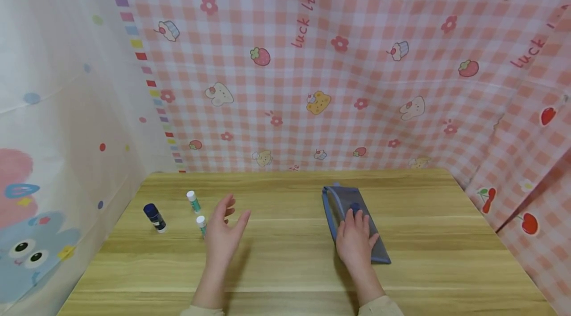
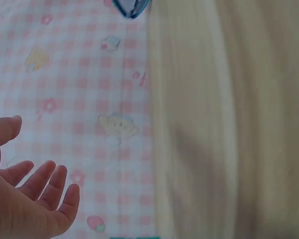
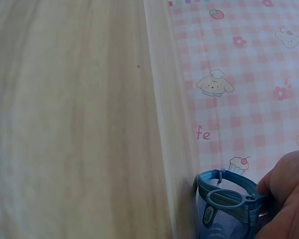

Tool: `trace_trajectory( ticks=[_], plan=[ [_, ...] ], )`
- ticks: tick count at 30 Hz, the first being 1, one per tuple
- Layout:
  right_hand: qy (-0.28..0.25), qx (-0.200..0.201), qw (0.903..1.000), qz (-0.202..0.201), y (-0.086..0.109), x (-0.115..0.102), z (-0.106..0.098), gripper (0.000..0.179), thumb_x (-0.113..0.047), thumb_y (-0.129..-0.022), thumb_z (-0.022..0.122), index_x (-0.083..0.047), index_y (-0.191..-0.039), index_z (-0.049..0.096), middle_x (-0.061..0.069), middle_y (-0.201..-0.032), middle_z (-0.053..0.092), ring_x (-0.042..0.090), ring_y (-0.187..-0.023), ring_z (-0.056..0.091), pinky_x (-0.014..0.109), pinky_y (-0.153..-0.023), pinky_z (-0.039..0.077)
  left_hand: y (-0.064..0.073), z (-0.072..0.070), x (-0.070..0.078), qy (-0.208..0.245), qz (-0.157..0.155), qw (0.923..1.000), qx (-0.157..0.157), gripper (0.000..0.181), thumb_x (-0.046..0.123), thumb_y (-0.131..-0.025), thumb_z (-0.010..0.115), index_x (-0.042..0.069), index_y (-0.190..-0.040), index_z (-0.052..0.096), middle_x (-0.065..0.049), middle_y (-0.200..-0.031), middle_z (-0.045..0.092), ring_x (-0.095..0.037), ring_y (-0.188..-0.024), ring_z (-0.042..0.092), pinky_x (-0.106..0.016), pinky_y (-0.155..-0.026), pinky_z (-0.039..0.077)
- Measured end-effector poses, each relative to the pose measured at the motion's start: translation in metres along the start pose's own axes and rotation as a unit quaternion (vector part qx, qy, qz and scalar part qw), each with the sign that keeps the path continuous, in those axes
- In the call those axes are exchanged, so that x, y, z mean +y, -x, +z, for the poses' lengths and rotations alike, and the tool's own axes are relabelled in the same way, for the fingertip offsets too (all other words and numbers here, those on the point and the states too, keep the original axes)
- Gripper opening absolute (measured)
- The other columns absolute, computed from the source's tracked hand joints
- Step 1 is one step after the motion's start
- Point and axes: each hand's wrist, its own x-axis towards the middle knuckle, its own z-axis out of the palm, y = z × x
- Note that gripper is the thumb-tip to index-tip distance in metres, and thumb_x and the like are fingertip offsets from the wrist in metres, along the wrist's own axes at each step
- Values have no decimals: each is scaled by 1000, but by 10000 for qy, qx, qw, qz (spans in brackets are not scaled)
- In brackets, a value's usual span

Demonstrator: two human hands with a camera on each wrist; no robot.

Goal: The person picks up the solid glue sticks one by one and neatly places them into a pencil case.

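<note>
My left hand [image 1: 223, 231] hangs over the table in the head view, fingers and thumb apart, holding nothing. Close by it, two small white-capped glue sticks [image 1: 194, 201] stand on the wood, the nearer one partly hidden by the hand. A larger glue stick with a dark blue cap [image 1: 154, 218] is farther left. My right hand [image 1: 355, 239] lies over a grey mesh zip pouch [image 1: 374, 244] with blue trim, and grips its edge in the right wrist view. The mouth of the pouch [image 3: 229, 199] gapes. A dark blue round end [image 1: 354, 206] shows at the right fingertips.
The wooden table [image 1: 276, 266] reaches back to a pink checked curtain [image 1: 285, 83]. A white patterned curtain [image 1: 85, 107] hangs along the left side, and more checked cloth borders the right.
</note>
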Motion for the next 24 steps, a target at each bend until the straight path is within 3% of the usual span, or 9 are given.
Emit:
trace_trajectory(
  ticks=[9, 16, 24],
  plan=[
    [-16, 3, 10000, -4, 0, 0, 0, 46, -13, -104, 42, 11, -142, 42, 38, -148, 30, 54, -140, 20, 83, -101, 11, -9, -32, -2, -240, 380, 9977, 514, 54, 7, -85, 78, -6, -132, 55, -23, -124, 61, -41, -108, 59, -57, -88, 49],
    [25, 10, 10000, -16, 0, 1, 1, 45, -13, -103, 42, 11, -142, 42, 38, -148, 31, 54, -140, 21, 83, -101, 12, -11, -56, -7, -239, 265, 9966, 736, 55, 7, -86, 77, -5, -135, 53, -24, -129, 59, -40, -111, 57, -56, -91, 47],
    [-3, -20, 10000, 8, -1, 0, 1, 46, -13, -103, 42, 11, -142, 42, 37, -149, 30, 54, -140, 20, 83, -101, 12, -14, -78, -21, -600, 228, 9940, 880, 56, 7, -86, 77, -6, -135, 52, -26, -129, 58, -43, -112, 55, -55, -91, 47]
  ],
)
